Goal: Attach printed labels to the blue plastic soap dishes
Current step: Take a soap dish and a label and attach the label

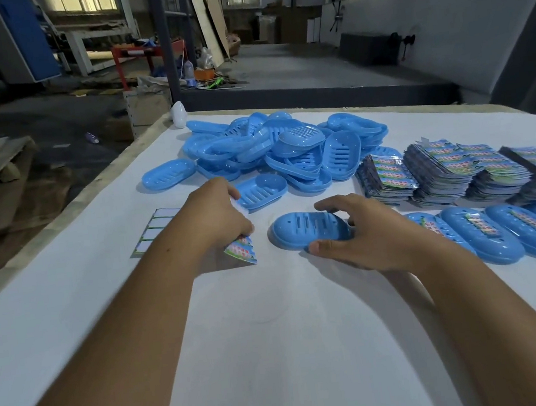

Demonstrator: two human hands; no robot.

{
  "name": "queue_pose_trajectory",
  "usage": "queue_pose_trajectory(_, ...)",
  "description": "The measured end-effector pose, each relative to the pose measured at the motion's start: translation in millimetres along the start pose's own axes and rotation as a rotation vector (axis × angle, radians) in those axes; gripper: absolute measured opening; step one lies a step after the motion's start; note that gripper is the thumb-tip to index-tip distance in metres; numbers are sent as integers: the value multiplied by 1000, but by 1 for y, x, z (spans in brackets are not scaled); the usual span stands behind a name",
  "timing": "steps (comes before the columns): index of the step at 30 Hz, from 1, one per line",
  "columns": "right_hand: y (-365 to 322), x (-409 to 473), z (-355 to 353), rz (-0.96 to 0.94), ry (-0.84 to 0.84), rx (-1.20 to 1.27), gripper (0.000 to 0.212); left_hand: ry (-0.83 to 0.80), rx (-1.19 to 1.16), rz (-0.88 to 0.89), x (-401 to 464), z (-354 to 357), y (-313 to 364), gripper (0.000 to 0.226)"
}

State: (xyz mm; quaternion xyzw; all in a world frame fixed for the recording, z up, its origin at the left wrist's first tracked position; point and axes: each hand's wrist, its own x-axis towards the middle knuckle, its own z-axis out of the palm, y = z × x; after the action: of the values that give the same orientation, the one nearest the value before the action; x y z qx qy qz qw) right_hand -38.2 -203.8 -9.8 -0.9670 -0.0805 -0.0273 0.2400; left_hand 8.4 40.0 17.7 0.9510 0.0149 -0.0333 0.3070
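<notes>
A blue soap dish (306, 230) lies upside down on the white table, and my right hand (362, 232) grips its right end with thumb and fingers. My left hand (215, 216) pinches a colourful printed label (242, 253) just left of that dish; the label's lower corner points down at the table. Under my left forearm lies a sheet of white stickers (155, 229). Another dish (260, 190) sits right side up just behind my left hand.
A big heap of blue dishes (284, 148) fills the table's far middle. Stacks of printed labels (455, 170) stand at the right, with a row of labelled dishes (524, 233) in front of them. The table's wooden left edge (93, 191) drops to the workshop floor.
</notes>
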Motion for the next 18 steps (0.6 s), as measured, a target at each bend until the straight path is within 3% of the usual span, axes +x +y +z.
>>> queue_pose_trajectory(3,-5,0,0,-33,115,83,65,34,-280,72,2,1,8,46)
queue_pose_trajectory(6,-13,2,2,-86,269,326,38,34,-648,153,-4,8,20,48)
queue_pose_trajectory(9,-22,2,3,-74,190,687,31,-37,-846,168,-7,19,28,56)
queue_pose_trajectory(13,-26,4,4,-15,190,887,27,-94,-943,165,-7,28,30,52)
queue_pose_trajectory(18,-20,6,-3,93,321,839,26,-50,-805,168,-8,25,30,28)
